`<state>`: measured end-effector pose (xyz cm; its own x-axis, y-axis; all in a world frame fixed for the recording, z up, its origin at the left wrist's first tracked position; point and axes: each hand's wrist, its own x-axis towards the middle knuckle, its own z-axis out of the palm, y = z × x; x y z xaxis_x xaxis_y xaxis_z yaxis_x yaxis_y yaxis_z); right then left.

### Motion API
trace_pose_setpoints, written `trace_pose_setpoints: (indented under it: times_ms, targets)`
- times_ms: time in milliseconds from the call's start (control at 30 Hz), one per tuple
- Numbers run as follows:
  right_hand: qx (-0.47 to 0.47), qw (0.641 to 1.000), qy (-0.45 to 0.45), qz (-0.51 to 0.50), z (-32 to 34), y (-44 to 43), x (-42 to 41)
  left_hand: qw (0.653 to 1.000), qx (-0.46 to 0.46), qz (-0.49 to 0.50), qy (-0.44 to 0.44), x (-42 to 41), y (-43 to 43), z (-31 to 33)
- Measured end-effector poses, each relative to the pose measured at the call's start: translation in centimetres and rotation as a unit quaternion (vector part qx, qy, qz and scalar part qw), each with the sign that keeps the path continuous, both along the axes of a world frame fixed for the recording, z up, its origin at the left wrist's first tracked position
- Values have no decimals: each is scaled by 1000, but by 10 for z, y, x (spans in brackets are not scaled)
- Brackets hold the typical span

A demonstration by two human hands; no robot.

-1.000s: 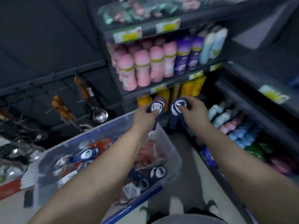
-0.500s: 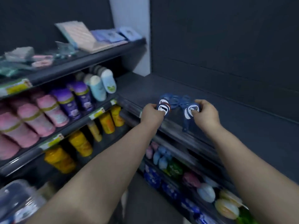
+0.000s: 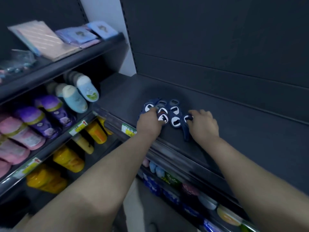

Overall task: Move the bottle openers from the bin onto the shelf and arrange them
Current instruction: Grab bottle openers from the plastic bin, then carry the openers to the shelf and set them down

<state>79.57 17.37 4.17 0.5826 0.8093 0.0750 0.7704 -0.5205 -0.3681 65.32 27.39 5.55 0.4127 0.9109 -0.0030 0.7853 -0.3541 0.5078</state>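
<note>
- Now our left hand [image 3: 148, 125] curls round a red-trimmed opener [image 3: 163, 118] at the left of the cluster of bottle openers [image 3: 174, 113] lying on the shelf [image 3: 242, 134].
- Our right hand [image 3: 204, 127] pinches the head of a blue opener [image 3: 186, 129] just right of the cluster, handle pointing toward us.
- We judge that opener needs sliding left into line.

Navy bottle openers [image 3: 174, 114] with white centres lie on a dark grey shelf [image 3: 234, 124] — pink, purple, yellow bottles [image 3: 40, 121] sit leftward.
</note>
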Motion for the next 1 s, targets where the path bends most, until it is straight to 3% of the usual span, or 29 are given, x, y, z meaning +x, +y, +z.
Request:
trace_pose_setpoints:
  times_ms: [67,167,467,767,1000]
  targets:
    - [-10,998,-56,15,1,0,0,998,53,4,36,-5,2,-2]
    - [19,992,-103,63,10,5,-15,996,80,39,4,-23,-2,-4]
    - [56,938,-140,312,19,25,-151,976,120,182,-15,-169,-43,-12]
    - [11,838,-107,535,-11,10,-348,919,4,388,64,-399,-134,-46]
    - [-39,782,-95,615,-39,-18,-508,870,-109,473,91,-559,-199,-78]
